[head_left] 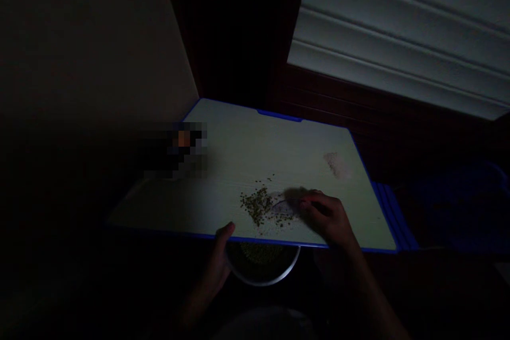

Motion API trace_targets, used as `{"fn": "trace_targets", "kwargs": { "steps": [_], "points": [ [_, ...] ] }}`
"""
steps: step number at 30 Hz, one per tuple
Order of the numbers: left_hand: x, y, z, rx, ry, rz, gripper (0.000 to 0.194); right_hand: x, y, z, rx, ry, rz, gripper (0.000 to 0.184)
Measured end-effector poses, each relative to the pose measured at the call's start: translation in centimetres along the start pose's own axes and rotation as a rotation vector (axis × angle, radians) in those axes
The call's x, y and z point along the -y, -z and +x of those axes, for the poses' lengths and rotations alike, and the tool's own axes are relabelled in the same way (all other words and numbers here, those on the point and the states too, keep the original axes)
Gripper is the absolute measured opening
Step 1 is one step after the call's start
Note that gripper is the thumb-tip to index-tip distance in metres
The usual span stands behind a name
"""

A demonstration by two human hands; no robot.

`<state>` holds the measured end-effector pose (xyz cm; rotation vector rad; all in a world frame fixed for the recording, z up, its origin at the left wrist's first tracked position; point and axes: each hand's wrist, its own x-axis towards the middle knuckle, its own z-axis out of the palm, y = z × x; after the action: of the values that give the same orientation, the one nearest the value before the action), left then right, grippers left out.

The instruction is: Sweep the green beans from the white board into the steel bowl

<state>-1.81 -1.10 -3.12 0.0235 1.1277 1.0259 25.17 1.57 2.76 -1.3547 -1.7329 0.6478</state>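
Small green seeds, seemingly mung beans [257,205], lie scattered near the front edge of a pale board [279,149] with a blue rim. My right hand [329,218] is closed around a red-handled tool [285,206], whose thin pale end reaches left into the seeds. Just below the board's edge is a metal bowl [274,279] with more green seeds in it. My left hand [221,252] is at the bowl's left side, its thumb up against the board's blue edge. Its other fingers are hidden in the dark.
A patch of pale grains [337,164] lies at the board's right side. At the left edge, a blurred-out block covers something [183,141]. Beyond the board are a wall, dark wood and white slats [398,32]. Blue plastic [462,207] shows dimly at right.
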Motion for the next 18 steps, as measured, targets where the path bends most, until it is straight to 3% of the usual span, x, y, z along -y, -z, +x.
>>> {"fn": "trace_targets", "kwargs": {
  "steps": [4,14,18],
  "points": [
    [-0.3,-0.2,-0.5,-0.042,0.015,-0.024,0.024,0.1,-0.1,-0.3,0.013,0.034,-0.018,0.011],
    [-0.1,0.8,0.3,-0.084,0.141,-0.04,0.023,1.5,-2.2,1.5,0.21,0.272,-0.048,0.014],
    [-0.2,0.2,-0.2,-0.17,0.1,-0.041,0.017,1.2,-2.2,1.8,0.114,0.104,-0.115,0.012]
  ]
}}
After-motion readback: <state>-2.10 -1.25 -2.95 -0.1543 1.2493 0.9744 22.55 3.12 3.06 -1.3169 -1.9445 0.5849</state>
